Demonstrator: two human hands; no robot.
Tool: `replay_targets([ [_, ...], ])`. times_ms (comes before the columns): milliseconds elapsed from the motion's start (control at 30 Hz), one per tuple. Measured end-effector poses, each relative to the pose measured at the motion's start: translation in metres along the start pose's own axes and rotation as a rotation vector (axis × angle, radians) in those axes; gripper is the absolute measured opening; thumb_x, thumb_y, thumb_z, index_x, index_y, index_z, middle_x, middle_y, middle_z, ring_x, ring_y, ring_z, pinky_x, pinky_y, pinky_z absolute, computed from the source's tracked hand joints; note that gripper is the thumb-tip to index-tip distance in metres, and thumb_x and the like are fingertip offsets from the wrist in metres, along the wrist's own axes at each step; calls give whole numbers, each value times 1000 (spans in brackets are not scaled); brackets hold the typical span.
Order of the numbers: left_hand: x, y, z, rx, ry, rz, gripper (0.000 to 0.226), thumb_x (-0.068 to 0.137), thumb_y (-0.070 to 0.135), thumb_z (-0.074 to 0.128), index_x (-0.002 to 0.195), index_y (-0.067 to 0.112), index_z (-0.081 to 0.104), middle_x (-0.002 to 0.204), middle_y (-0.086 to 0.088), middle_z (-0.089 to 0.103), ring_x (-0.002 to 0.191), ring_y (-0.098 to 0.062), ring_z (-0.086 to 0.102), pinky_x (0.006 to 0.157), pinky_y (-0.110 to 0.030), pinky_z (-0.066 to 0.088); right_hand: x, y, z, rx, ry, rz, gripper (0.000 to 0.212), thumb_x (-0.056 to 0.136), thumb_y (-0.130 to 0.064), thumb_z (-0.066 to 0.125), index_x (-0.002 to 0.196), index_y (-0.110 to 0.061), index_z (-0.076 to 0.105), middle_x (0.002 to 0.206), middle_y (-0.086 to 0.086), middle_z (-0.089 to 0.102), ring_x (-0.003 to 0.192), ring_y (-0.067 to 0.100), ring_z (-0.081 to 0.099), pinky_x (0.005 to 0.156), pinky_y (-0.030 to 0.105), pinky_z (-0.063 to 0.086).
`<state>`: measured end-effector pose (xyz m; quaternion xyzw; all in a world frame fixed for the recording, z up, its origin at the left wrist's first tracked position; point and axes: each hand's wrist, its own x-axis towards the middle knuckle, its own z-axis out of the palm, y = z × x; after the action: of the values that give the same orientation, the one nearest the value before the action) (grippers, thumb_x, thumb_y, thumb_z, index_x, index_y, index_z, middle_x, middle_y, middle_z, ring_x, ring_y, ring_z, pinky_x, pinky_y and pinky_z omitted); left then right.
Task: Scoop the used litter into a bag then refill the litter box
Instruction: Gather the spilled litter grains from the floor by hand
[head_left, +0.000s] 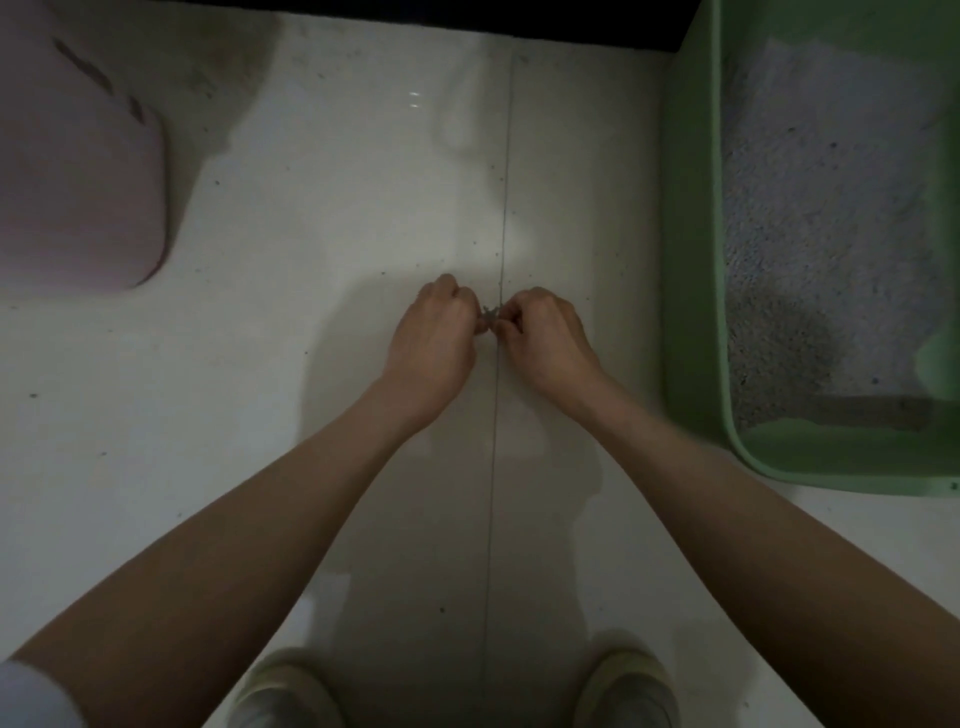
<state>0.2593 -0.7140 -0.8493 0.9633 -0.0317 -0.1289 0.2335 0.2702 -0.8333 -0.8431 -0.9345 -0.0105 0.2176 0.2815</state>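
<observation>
At the upper left of the frame a pale pink object lies on the white tiled floor; what it is cannot be told in this dim light. At the centre, the left hand and the right hand meet, both with fingers curled, pinching between them a small dark crumpled thing, too small to identify, possibly the knot or edge of a thin bag. At the right edge stands the green litter box, holding grey-white litter with a darker patch toward its lower end. At the bottom two slippered feet straddle the tile seam. Loose granules already dot the floor, so a slip of the pinch would probably drop the piece among them, where the poor light would make it hard to find again. No scoop is clearly in view.
</observation>
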Motion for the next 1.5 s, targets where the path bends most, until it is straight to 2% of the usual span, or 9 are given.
replay_targets([
  [133, 5, -3, -9, -147, -43, -95, 13, 91, 12, 56, 94, 2, 65, 98, -11, 58, 95, -24, 54, 79, -25, 38, -4, 1, -12, 426, 32, 145, 13, 88, -9, 58, 78, -9, 66, 70, -1, 61, 61, 3, 56, 62, 17, 40],
  [267, -8, -12, -46, -1130, -223, -448, 19, 90, 9, 56, 71, 11, 57, 64, -1, 53, 58, -9, 50, 56, -18, 40, -21, 4, -33, 1434, -111, 334, 20, 90, 5, 49, 73, -2, 58, 60, 3, 62, 51, 5, 57, 54, 13, 48],
  [400, -22, -28, -65, -1617, -322, -569, 11, 79, 8, 52, 69, 12, 53, 63, -1, 60, 57, -10, 57, 57, -15, 48, -28, 4, -43, 1649, -241, 281, 26, 89, 8, 34, 76, -2, 54, 62, 3, 63, 55, 9, 58, 56, 17, 51],
  [467, -21, -31, -65, -1589, -308, -555, 27, 84, 2, 46, 62, 13, 57, 63, -1, 61, 58, -10, 58, 59, -16, 48, -24, 0, -41, 1484, -211, 252, 28, 89, 6, 34, 73, -3, 55, 60, 2, 59, 53, 9, 54, 53, 18, 46],
  [567, -16, -29, -57, -1412, -282, -542, 29, 83, -7, 42, 64, 8, 59, 61, -3, 59, 57, -13, 56, 52, -16, 45, -13, -1, -31, 748, -31, 163, 19, 87, -5, 56, 71, -13, 60, 62, -5, 56, 52, -1, 50, 55, 13, 39],
  [767, -6, -17, -27, -464, -87, -353, 5, 84, 18, 63, 83, 13, 64, 76, 1, 57, 72, -11, 51, 66, -15, 36, 1, 1, -5, 92, 15, -65, 20, 81, -15, 66, 99, -8, 64, 88, -2, 51, 80, 8, 45, 68, 13, 29],
  [1100, -5, -14, -1, -232, 146, -42, 14, 83, 12, 65, 92, 2, 69, 84, -7, 54, 75, -19, 53, 68, -15, 31, 9, 1, 5, 12, 35, -137, 15, 87, -15, 59, 94, -5, 68, 94, 9, 61, 92, 21, 56, 72, 19, 32],
  [1333, -5, -10, 2, -56, 57, 9, 17, 92, 11, 52, 99, -1, 63, 101, -21, 55, 96, -36, 54, 79, -35, 36, 9, -6, 1, -88, -44, -138, 20, 93, -15, 51, 103, -3, 63, 110, 15, 60, 105, 28, 54, 84, 28, 37],
  [1500, -2, -8, -15, -281, -6, -163, 17, 92, 12, 53, 93, 1, 65, 90, -12, 61, 83, -22, 57, 70, -19, 34, -2, -6, -14, 468, 89, 118, 11, 88, -9, 58, 82, -6, 67, 68, -4, 60, 60, 2, 54, 63, 18, 40],
])
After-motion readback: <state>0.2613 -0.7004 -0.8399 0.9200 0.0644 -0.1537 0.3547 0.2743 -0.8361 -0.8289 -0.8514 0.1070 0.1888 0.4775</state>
